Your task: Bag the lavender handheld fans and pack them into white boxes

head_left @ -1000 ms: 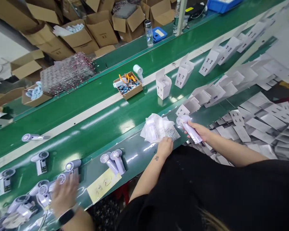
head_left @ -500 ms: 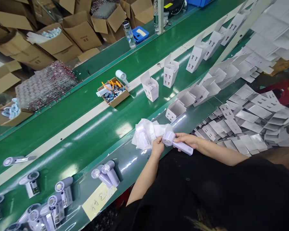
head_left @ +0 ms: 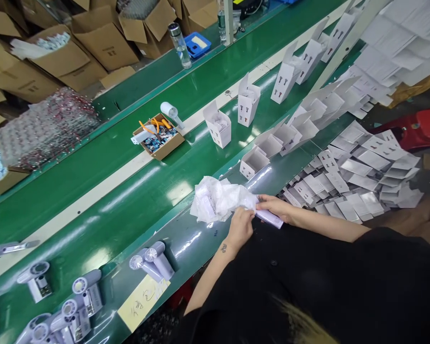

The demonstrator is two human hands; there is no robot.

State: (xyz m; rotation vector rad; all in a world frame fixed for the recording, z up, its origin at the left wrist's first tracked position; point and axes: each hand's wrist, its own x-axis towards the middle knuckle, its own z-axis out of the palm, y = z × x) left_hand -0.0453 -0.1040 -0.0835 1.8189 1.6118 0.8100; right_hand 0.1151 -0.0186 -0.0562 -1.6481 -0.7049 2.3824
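Note:
My right hand (head_left: 275,206) is closed around a light purple handheld fan (head_left: 270,219), whose handle points down to the right. The fan's head is hidden at the edge of a crumpled, translucent plastic bag (head_left: 232,198). At the near side of that edge my left hand (head_left: 241,227) has its fingers pinched together on the bag, close to the fan's neck. More wrapped plastic (head_left: 205,200) lies against it on the left, with something pale purple showing through. Two purple handheld fans (head_left: 153,260) lie together further left, by a yellow note (head_left: 143,302) with handwriting.
Open white boxes (head_left: 255,162) stand in a row along the bench edge, others (head_left: 217,125) on the green belt (head_left: 129,191). A small carton (head_left: 168,145) holds small parts and orange-handled pliers. Several fans with exposed insides (head_left: 88,291) lie lower left. Flattened white boxes (head_left: 358,172) are piled at right.
The fan's head, visible before between my hands, is now covered by plastic and fingers. My left hand has moved right, towards the fan's neck. The whole view has shifted slightly.

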